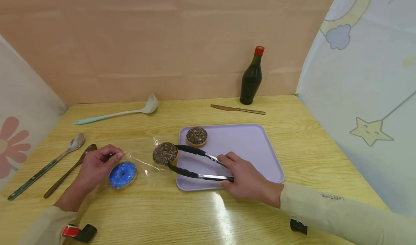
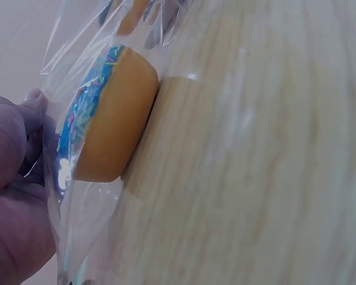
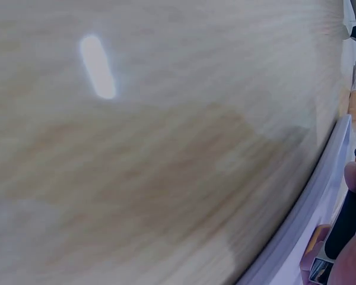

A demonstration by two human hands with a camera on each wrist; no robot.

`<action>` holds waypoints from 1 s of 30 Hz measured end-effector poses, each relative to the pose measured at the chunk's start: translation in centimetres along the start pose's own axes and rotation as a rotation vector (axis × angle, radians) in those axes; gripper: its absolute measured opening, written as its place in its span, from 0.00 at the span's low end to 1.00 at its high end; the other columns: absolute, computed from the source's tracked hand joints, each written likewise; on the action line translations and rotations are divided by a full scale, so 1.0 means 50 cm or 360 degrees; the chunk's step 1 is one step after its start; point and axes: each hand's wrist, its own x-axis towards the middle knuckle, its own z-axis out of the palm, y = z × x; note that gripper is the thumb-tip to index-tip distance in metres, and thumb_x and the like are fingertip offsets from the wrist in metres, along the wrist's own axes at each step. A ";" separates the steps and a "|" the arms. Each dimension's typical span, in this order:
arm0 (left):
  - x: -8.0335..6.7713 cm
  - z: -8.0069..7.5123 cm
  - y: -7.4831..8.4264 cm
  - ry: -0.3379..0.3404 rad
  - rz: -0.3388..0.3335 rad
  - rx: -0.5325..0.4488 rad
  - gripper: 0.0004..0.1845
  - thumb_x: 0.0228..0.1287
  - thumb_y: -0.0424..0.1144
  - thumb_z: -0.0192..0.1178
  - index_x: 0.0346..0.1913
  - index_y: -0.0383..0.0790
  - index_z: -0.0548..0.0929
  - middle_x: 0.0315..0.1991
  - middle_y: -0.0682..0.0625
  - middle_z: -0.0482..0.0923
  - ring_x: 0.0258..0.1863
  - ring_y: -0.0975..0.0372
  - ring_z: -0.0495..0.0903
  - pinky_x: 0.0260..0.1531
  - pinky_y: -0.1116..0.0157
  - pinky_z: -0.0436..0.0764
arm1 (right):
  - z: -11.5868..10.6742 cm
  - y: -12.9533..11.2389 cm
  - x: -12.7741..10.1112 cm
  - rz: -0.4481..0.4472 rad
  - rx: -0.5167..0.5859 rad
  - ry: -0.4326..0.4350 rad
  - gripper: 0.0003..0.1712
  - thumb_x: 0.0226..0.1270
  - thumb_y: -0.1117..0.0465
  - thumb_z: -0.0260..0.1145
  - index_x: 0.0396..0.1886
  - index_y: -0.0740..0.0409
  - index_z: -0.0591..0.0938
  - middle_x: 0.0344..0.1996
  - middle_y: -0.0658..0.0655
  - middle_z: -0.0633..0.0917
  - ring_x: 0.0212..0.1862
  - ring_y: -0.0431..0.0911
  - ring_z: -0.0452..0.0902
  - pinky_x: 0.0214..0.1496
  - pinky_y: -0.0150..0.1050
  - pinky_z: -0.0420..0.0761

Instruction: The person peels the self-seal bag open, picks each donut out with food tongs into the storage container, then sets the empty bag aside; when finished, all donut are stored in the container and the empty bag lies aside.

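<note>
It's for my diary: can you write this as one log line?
left grip: pinches bag; right grip: holds tongs; tongs: at brown donut; blue donut: in bag; tray: another brown donut

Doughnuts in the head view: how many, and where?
3: a blue doughnut in the clear bag that the left hand pinches, a brown doughnut between the tips of the tongs, and a second brown doughnut in the tray's far left corner.
</note>
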 end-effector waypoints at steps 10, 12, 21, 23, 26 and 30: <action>-0.003 -0.001 -0.002 0.0016 -0.0006 -0.0019 0.04 0.62 0.20 0.57 0.35 0.27 0.81 0.28 0.43 0.78 0.24 0.66 0.74 0.23 0.72 0.72 | -0.025 0.052 -0.082 0.0032 -0.0037 0.0181 0.35 0.50 0.58 0.74 0.59 0.59 0.74 0.46 0.48 0.75 0.37 0.41 0.73 0.38 0.37 0.74; -0.003 -0.001 -0.004 0.0011 0.0004 -0.0021 0.04 0.62 0.19 0.57 0.35 0.27 0.81 0.28 0.42 0.78 0.24 0.66 0.73 0.23 0.72 0.72 | -0.033 0.062 -0.097 0.0054 -0.0065 0.0210 0.35 0.49 0.58 0.75 0.59 0.59 0.74 0.46 0.48 0.75 0.37 0.41 0.74 0.38 0.37 0.74; -0.006 -0.004 -0.001 0.0044 -0.0020 0.0008 0.05 0.61 0.19 0.57 0.34 0.29 0.82 0.29 0.43 0.79 0.23 0.66 0.73 0.22 0.72 0.71 | -0.069 0.102 -0.143 0.0175 -0.0149 0.0260 0.35 0.48 0.59 0.76 0.58 0.60 0.75 0.44 0.48 0.75 0.35 0.41 0.72 0.36 0.37 0.73; -0.007 -0.004 0.000 0.0038 -0.0023 0.0003 0.05 0.61 0.19 0.57 0.34 0.29 0.82 0.29 0.43 0.79 0.23 0.66 0.73 0.23 0.72 0.71 | -0.076 0.108 -0.149 0.0190 -0.0164 0.0264 0.35 0.49 0.58 0.76 0.58 0.60 0.74 0.45 0.48 0.75 0.36 0.42 0.73 0.37 0.39 0.73; -0.007 -0.004 0.000 0.0031 -0.0019 -0.0005 0.05 0.62 0.19 0.57 0.34 0.28 0.81 0.28 0.43 0.79 0.23 0.66 0.73 0.23 0.72 0.71 | -0.084 0.117 -0.155 0.0213 -0.0179 0.0268 0.35 0.49 0.58 0.76 0.58 0.61 0.74 0.45 0.49 0.75 0.37 0.43 0.73 0.37 0.40 0.74; -0.007 -0.002 0.000 0.0024 -0.0003 -0.0024 0.05 0.61 0.19 0.57 0.34 0.28 0.81 0.28 0.43 0.79 0.23 0.65 0.73 0.23 0.72 0.71 | -0.091 0.132 -0.156 0.0247 -0.0205 0.0274 0.35 0.49 0.58 0.76 0.57 0.65 0.74 0.44 0.52 0.76 0.35 0.43 0.73 0.35 0.41 0.73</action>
